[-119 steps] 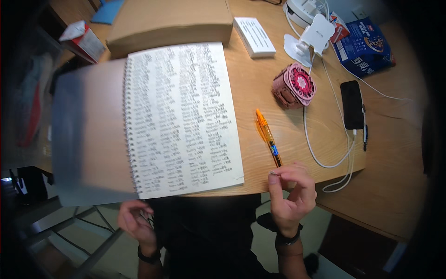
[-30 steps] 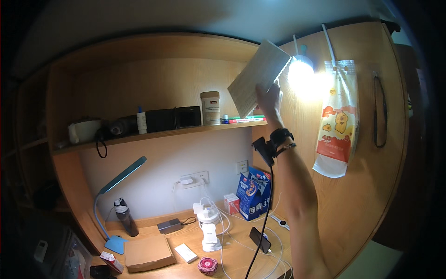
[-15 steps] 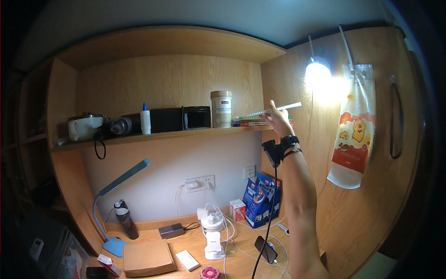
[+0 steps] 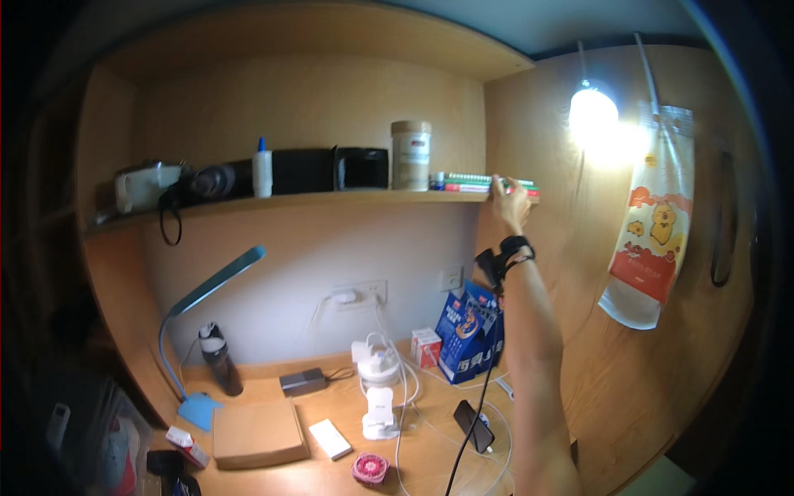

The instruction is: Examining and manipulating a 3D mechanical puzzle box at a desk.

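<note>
My right hand (image 4: 511, 207) reaches up to the right end of the wooden shelf (image 4: 347, 198), with a black strap around its wrist. Its fingers are curled at the front edge of a white spiral notebook (image 4: 468, 177), which lies flat on top of a small stack of books (image 4: 465, 188) with green and red edges. Part of the stack is hidden behind the hand. Left of the books stand a small dark bottle with a white cap (image 4: 437, 181) and a beige-lidded canister (image 4: 411, 155). My left hand is out of view.
A lit bulb (image 4: 594, 114) and a printed plastic bag (image 4: 650, 223) hang at the right. Below, the desk carries a blue lamp (image 4: 198, 411), a cardboard box (image 4: 258, 434), a white stand (image 4: 380, 413), a phone (image 4: 474, 426) and loose cables. A black cable trails from my wrist.
My right hand has come down with the spiral notebook, which was tilted above the books and now lies flat on the stack. The whole view has shifted slightly.
</note>
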The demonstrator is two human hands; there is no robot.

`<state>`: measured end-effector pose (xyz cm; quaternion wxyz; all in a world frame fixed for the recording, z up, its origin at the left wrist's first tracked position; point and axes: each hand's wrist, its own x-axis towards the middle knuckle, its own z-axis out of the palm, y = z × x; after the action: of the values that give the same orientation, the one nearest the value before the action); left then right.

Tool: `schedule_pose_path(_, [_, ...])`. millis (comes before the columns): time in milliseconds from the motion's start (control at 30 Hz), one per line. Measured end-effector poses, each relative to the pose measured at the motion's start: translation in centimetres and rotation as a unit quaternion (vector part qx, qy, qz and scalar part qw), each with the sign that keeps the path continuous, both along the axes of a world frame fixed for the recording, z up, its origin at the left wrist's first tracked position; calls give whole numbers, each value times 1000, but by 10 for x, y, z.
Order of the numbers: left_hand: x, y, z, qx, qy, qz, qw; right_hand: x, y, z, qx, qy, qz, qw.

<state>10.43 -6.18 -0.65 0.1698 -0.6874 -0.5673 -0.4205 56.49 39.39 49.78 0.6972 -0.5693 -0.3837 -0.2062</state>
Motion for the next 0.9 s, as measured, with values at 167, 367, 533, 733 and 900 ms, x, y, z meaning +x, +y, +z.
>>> schedule_pose_path(167, [4, 18, 24, -20, -138, -64, 988, 123, 32, 10, 65, -115, -59, 989])
schedule_pose_path(367, [-5, 21, 43, -132, -207, -87, 965, -84, -149, -100, -47, -235, 280, 930])
schedule_pose_path(533, [-29, -9, 39, -141, -266, -123, 946, -211, -295, -263, -366, -366, 522, 678])
schedule_pose_path(733, [-79, -23, 67, -54, -166, 89, 981, -229, -366, -373, -429, -361, 455, 692])
schedule_pose_path(900, [-148, -44, 73, -38, -74, 278, 957, -250, -370, -415, -491, -231, 403, 737])
